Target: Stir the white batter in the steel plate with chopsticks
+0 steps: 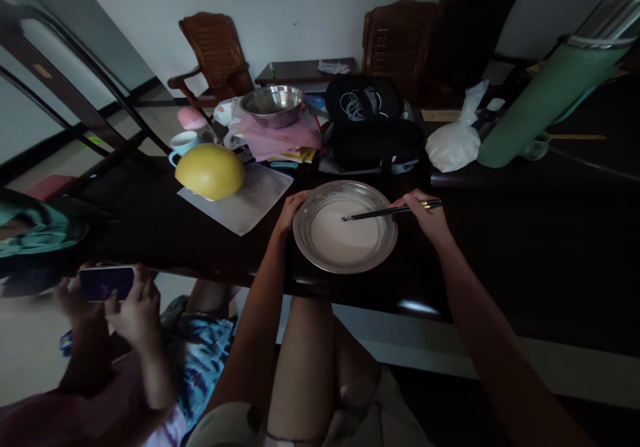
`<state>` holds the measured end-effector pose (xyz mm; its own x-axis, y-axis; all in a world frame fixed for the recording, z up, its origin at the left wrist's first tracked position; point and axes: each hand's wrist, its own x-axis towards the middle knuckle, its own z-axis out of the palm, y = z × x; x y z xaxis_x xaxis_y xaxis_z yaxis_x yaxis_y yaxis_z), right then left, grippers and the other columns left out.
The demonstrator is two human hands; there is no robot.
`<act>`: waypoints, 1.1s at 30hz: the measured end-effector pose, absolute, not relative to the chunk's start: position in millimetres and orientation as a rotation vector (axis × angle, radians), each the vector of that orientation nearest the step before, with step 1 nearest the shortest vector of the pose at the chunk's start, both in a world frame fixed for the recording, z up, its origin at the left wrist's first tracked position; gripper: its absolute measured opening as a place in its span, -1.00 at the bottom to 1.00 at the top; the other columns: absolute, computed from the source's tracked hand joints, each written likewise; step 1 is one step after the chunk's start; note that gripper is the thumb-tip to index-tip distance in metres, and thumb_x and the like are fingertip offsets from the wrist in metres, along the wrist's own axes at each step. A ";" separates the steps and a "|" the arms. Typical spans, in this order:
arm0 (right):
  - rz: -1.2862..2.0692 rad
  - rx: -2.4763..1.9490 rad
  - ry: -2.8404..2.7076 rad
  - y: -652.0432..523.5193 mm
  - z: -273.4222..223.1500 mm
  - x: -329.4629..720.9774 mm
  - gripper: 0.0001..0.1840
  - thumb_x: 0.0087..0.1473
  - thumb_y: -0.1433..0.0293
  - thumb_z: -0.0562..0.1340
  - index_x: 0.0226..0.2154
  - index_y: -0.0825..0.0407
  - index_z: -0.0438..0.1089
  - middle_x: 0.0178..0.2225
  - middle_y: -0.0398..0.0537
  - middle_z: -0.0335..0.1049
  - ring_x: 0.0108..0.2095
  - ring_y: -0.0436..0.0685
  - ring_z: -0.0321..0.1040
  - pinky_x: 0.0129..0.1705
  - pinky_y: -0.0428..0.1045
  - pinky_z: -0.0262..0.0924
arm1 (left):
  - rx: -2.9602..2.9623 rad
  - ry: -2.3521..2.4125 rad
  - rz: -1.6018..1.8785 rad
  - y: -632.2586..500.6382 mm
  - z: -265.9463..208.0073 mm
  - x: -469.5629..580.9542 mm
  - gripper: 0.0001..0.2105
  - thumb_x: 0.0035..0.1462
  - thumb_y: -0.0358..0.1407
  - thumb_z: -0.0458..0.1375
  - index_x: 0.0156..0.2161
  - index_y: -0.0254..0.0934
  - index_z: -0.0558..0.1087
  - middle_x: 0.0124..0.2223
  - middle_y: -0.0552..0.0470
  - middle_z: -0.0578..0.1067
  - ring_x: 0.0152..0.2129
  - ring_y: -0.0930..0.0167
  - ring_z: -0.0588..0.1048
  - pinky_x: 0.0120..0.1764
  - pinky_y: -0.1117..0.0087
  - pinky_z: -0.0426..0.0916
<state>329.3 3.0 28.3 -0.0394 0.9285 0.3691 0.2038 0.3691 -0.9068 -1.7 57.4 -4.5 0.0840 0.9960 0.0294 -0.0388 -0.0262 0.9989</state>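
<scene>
A wide metal bowl point(306, 244) with whitish, milky batter point(345, 234) in it stands near the front edge of the dark table. Against its left rim rests my left hand point(293, 210), its fingers closed on the edge and partly hidden by the bowl. My right hand point(424, 212) grips a pair of dark chopsticks point(373, 214) from the right side. Their tips reach over the bowl and touch the batter near its middle.
Left of the bowl, a yellow bowl point(210, 170) lies upside down on a grey mat point(250, 200). Behind stand another metal bowl point(274, 108), black bags point(375, 127), a bag of white powder point(455, 144) and a green thermos point(550, 100). A person beside me holds a phone point(107, 283).
</scene>
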 end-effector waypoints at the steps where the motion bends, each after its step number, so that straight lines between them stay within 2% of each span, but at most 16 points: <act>1: 0.818 -1.061 -1.465 2.7 28.5 330.8 -0.60 0.14 0.06 0.19 -0.53 -0.04 0.48 -0.49 -0.09 0.52 -0.36 0.14 0.47 -0.18 0.08 0.32 | 1.245 1.111 1.190 57.3 -4.7 -1.6 -0.62 -0.07 -0.10 0.18 -0.24 -0.36 0.59 -0.17 -0.09 0.59 -0.05 0.15 0.47 0.05 0.23 0.29; 5: 0.931 -1.019 -1.467 -1.0 30.5 327.5 -0.55 0.11 0.02 0.20 -0.59 -0.03 0.45 -0.54 -0.09 0.48 -0.43 0.13 0.46 -0.28 0.05 0.32 | 1.220 1.140 1.185 56.4 -4.6 -1.1 -0.60 -0.07 -0.09 0.20 -0.22 -0.36 0.59 -0.18 -0.09 0.60 -0.10 0.16 0.49 0.02 0.23 0.31; 10: 0.827 -1.028 -1.616 1.3 31.8 323.3 -0.61 0.10 0.02 0.20 -0.50 -0.07 0.52 -0.45 -0.08 0.53 -0.28 0.17 0.46 -0.12 0.10 0.30 | 1.188 1.144 1.217 55.7 -5.1 -0.6 -0.59 -0.10 -0.08 0.21 -0.22 -0.36 0.59 -0.19 -0.09 0.60 -0.16 0.18 0.51 -0.05 0.25 0.35; 16: 0.869 -1.042 -1.403 0.0 30.3 333.0 -0.52 0.12 0.00 0.18 -0.61 -0.03 0.43 -0.57 -0.09 0.47 -0.46 0.13 0.44 -0.28 0.07 0.33 | 1.206 1.140 1.196 54.6 -6.5 -1.2 -0.58 -0.05 -0.08 0.19 -0.17 -0.37 0.58 -0.20 -0.10 0.59 -0.14 0.17 0.51 -0.05 0.24 0.36; 21: 0.892 -1.004 -1.628 0.8 30.4 321.4 -0.57 0.09 -0.03 0.19 -0.52 -0.07 0.51 -0.45 -0.09 0.54 -0.29 0.17 0.47 -0.14 0.10 0.31 | 1.223 1.120 1.208 56.2 -7.5 -2.1 -0.61 -0.03 -0.08 0.20 -0.18 -0.34 0.59 -0.17 -0.08 0.59 -0.10 0.18 0.49 -0.02 0.26 0.34; 24: 0.757 -1.066 -1.564 3.7 31.6 326.0 -0.60 0.11 0.01 0.19 -0.52 -0.08 0.50 -0.46 -0.10 0.54 -0.28 0.16 0.45 -0.09 0.12 0.28 | 1.227 1.100 1.202 57.6 -7.1 -2.5 -0.61 -0.04 -0.09 0.21 -0.20 -0.35 0.59 -0.19 -0.08 0.59 -0.13 0.20 0.50 -0.02 0.28 0.34; 29: 0.838 -1.030 -1.448 -0.8 33.6 332.8 -0.53 0.14 0.01 0.17 -0.60 -0.05 0.45 -0.56 -0.10 0.48 -0.41 0.13 0.43 -0.22 0.09 0.29 | 1.230 1.112 1.210 57.7 -7.4 -2.9 -0.61 -0.03 -0.09 0.20 -0.19 -0.35 0.59 -0.19 -0.08 0.60 -0.14 0.20 0.51 -0.02 0.26 0.34; 33: 0.847 -0.994 -1.627 -2.0 32.0 322.8 -0.59 0.13 0.03 0.19 -0.53 -0.07 0.51 -0.47 -0.08 0.53 -0.30 0.16 0.44 -0.16 0.09 0.29 | 1.230 1.116 1.203 57.4 -8.0 -3.5 -0.62 -0.04 -0.10 0.21 -0.19 -0.34 0.60 -0.21 -0.07 0.59 -0.11 0.19 0.49 0.00 0.26 0.33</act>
<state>322.8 -2.0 32.0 -0.1537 0.9080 0.3897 0.2015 0.4149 -0.8873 -3.5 57.4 -8.0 0.0641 0.9974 0.0317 -0.0430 -0.0289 0.9987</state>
